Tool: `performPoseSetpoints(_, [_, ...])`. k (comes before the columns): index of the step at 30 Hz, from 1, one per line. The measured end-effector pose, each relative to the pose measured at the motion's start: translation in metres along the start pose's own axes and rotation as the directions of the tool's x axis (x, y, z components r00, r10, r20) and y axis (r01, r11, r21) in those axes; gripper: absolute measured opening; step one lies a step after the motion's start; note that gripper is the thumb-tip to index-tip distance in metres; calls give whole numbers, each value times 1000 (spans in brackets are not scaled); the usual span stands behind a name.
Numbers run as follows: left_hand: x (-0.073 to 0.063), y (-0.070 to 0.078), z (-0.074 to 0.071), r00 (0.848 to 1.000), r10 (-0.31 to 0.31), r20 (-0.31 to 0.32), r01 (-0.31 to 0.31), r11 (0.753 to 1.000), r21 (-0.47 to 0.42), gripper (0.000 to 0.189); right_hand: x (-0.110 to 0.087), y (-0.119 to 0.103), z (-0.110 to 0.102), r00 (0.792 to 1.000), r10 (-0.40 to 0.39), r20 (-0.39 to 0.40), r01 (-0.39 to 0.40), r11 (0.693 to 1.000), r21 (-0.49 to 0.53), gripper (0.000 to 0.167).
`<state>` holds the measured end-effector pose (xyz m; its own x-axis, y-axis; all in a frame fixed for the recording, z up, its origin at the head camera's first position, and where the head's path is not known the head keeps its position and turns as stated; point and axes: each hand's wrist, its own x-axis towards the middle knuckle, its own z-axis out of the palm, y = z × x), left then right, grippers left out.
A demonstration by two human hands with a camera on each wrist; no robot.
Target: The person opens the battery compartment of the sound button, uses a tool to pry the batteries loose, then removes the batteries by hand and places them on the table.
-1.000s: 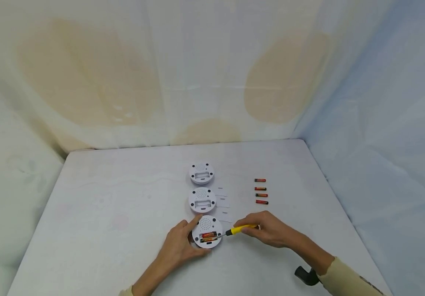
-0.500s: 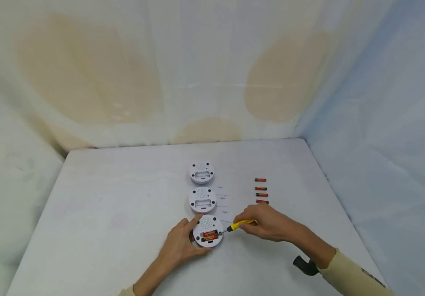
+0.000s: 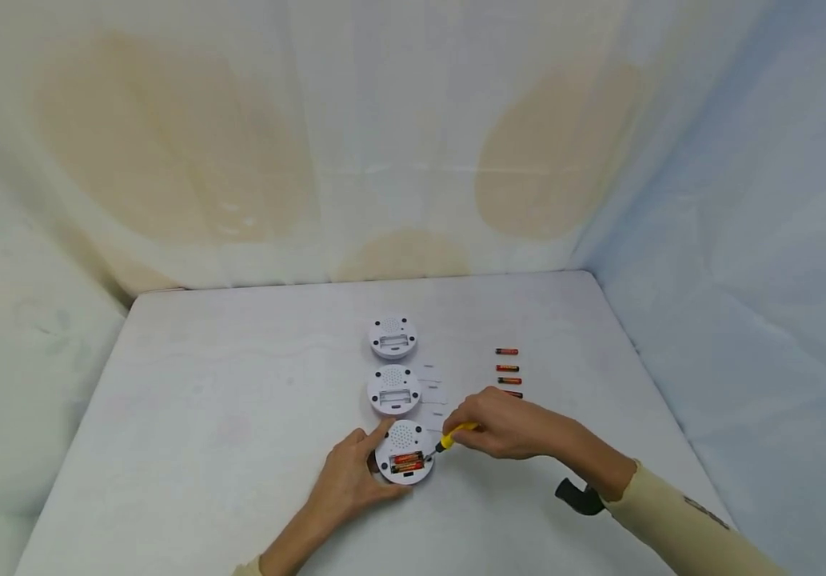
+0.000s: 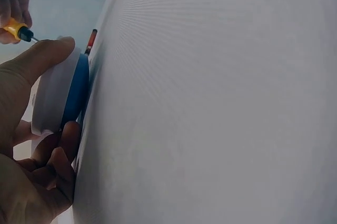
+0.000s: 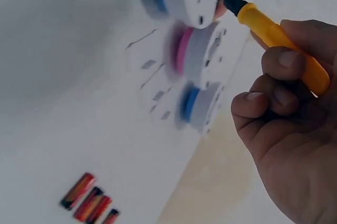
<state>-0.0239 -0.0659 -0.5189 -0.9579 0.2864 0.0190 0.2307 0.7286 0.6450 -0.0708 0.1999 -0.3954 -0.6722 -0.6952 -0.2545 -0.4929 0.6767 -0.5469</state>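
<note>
My left hand (image 3: 348, 474) grips the nearest round white device (image 3: 403, 435) by its rim, thumb on the near side and fingers on the far side. Two red-and-black batteries (image 3: 407, 462) lie in its battery slot. In the left wrist view the device (image 4: 55, 92) shows a blue face turned toward the table. A yellow-handled screwdriver (image 5: 271, 32) is pinched in my right hand (image 3: 502, 424). Its thin metal shaft slants down to the right end of the battery slot, at the batteries' ends; the right wrist view shows the tip there too.
Beyond the held device stand two more round devices, a middle one (image 3: 394, 390) and a far one (image 3: 393, 338), with bare battery slots. Thin white covers (image 3: 432, 394) lie beside them. Several loose batteries (image 3: 508, 368) form a column to the right. A black curved object (image 3: 578, 498) is by the right sleeve.
My right hand has moved up and left, and the screwdriver now stands steeper at the right end of the slot. The left hand still holds the device in nearly the same place.
</note>
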Motion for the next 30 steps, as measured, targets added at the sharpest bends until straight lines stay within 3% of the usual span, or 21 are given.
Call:
performPoseSetpoints(8, [-2,1,0,1000,-7,-10,7,1000,11,98,-12,27,17,997,27,-70,-20,995,95,23])
performPoseSetpoints(20, [-1,-2,-2,1000,-15,-13,16,1000,25,98,-16,42,37,988,48,-148,-8,966,259,23])
performPoseSetpoints(25, [1,-1,-1,1000,2,-8,-1,1000,21,97,-15,45,41,986,59,-158,-16,965,261,24])
performPoseSetpoints(30, [3,0,0,1000,-1,-12,1,1000,2,97,-15,38,27,981,63,-182,-25,979,204,20])
